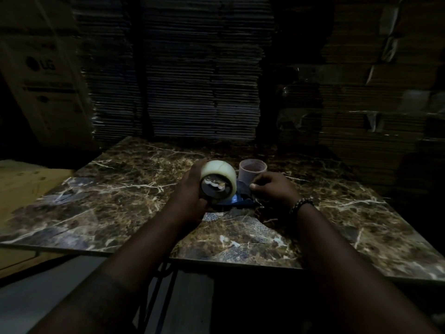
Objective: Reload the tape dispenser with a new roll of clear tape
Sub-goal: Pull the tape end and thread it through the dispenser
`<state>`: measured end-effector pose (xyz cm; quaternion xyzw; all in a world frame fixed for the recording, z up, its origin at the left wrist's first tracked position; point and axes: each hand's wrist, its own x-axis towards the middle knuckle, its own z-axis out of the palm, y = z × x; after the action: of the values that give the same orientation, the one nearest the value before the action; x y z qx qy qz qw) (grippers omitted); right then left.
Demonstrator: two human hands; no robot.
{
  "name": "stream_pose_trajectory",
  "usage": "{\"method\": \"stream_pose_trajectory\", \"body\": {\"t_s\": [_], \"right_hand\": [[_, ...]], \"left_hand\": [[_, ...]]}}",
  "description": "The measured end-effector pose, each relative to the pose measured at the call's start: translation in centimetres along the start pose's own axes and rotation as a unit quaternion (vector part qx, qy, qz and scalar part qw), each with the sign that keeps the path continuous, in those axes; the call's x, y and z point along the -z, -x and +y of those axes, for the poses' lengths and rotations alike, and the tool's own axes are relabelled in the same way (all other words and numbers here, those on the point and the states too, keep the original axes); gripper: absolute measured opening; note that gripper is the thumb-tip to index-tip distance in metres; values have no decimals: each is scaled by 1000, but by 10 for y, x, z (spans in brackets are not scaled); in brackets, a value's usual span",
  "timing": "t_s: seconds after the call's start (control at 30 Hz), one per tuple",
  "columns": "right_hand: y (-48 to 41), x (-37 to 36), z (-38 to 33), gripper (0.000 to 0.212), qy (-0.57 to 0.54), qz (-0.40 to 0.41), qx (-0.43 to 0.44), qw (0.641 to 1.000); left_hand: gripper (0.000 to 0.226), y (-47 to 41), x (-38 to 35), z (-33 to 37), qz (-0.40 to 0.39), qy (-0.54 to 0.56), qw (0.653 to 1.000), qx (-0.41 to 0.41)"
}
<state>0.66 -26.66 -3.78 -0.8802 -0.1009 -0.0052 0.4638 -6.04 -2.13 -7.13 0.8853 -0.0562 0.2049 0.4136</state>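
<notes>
A full roll of clear tape (pixel 220 173) stands on edge at the middle of the marble table (pixel 120 189), seated on a dark blue tape dispenser (pixel 237 201) that lies beneath it. My left hand (pixel 190 191) wraps around the roll's left side and the dispenser under it. My right hand (pixel 274 189), with a bead bracelet at the wrist, pinches something small at the dispenser's front end, right of the roll; I cannot tell whether it is the tape end. Much of the dispenser is hidden by both hands.
An empty cardboard tape core (pixel 252 171) stands upright just behind my right hand. Stacks of flattened cardboard (pixel 192 80) rise behind the table. A large printed carton (pixel 43 75) leans at the far left, and a wooden board (pixel 21 189) lies left of the table.
</notes>
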Motion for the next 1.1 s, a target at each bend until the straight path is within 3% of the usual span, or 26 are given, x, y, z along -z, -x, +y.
{"method": "stream_pose_trajectory", "body": {"t_s": [0.13,0.3,0.53,0.73,0.87,1.1], "right_hand": [[0,1,-3,12,-11,-3,3,1000],[-1,3,-5,23,-56,-16,-24,998],[0,3,-5,18,-138,-26,-45,989],[-1,4,-4,30,-205,-48,-71,975],[-3,6,-3,23,-299,-59,-102,947],[-7,12,2,10,-288,-58,-80,952]], "left_hand": [[106,-1,-1,-1,-5,5,1000,9],[108,-2,0,-3,-11,51,998,25],[106,-1,1,1,-9,31,999,19],[105,0,2,-1,-1,-1,1000,9],[103,0,1,-2,-1,30,1000,8],[100,2,1,1,11,15,1000,1]]}}
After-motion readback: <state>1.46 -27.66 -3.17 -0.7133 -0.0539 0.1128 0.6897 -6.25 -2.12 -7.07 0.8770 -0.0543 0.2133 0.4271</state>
